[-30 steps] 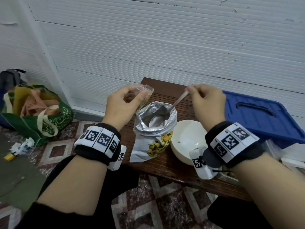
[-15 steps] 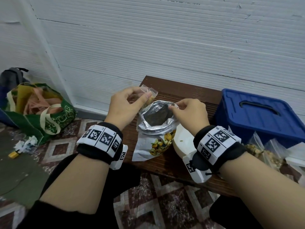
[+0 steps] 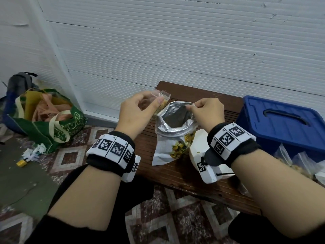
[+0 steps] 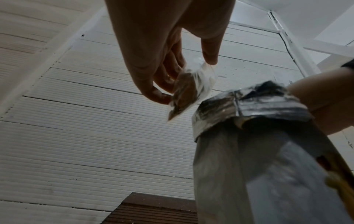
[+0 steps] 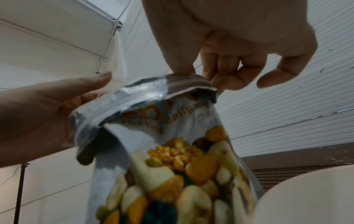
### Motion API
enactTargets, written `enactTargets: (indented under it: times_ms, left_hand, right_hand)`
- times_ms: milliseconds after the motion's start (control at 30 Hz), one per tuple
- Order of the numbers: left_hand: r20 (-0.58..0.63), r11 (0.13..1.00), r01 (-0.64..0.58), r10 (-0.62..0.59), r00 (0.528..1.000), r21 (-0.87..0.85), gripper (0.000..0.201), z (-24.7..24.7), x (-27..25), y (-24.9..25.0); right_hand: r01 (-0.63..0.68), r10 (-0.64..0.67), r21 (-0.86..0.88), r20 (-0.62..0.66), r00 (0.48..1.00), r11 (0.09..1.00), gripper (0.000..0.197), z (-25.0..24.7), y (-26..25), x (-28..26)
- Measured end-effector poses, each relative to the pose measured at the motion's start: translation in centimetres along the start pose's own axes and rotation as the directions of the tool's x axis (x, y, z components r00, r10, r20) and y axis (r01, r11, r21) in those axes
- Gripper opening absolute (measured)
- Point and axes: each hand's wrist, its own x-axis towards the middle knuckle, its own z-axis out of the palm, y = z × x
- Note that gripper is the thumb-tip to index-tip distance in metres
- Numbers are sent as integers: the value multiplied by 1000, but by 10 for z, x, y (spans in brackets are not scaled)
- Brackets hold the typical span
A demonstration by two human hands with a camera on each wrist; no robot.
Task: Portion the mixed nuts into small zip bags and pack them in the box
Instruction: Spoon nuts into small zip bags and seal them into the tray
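Note:
The big foil nut bag [image 3: 173,131] stands open on the wooden bench [image 3: 190,175], its top rolled down; its printed front [image 5: 182,159] shows mixed nuts. My right hand [image 3: 204,111] pinches the bag's rolled rim [image 5: 168,84] between thumb and forefinger. My left hand [image 3: 140,108] holds a small clear zip bag [image 3: 162,101] with nuts in it, just left of the foil bag's mouth; the left wrist view shows the zip bag [image 4: 189,89] pinched at its top. A blue lidded box [image 3: 281,124] sits at the right. No spoon is visible.
A white bowl [image 3: 198,147] stands right of the foil bag, partly behind my right wrist. Filled zip bags [image 3: 295,161] lie in front of the blue box. A green tote bag [image 3: 49,120] and a backpack [image 3: 19,81] rest on the tiled floor at left, against a white wall.
A second ago my right hand held a spoon over the foil bag. The spoon is gone from view and that hand now pinches the bag's rim. The left hand keeps the zip bag.

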Motion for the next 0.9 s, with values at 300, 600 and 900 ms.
enactTargets:
  times_ms: [300,600,900]
  left_hand:
    - [3,999,-34,34,999,-5,13,4,-5,7]
    - [84,988,-142,147,986,-63,11,26,-22,52]
    - [243,966,-197,234,941,-169,23,108,-54,66]
  right_hand:
    - [33,-32,-22,26,999,999,21,-11,1,-5]
    - [183,-173,171,-73,982,968,18,-60,-7,-38]
    - [58,-46,311,-45,998,949,26,-146,14,-68]
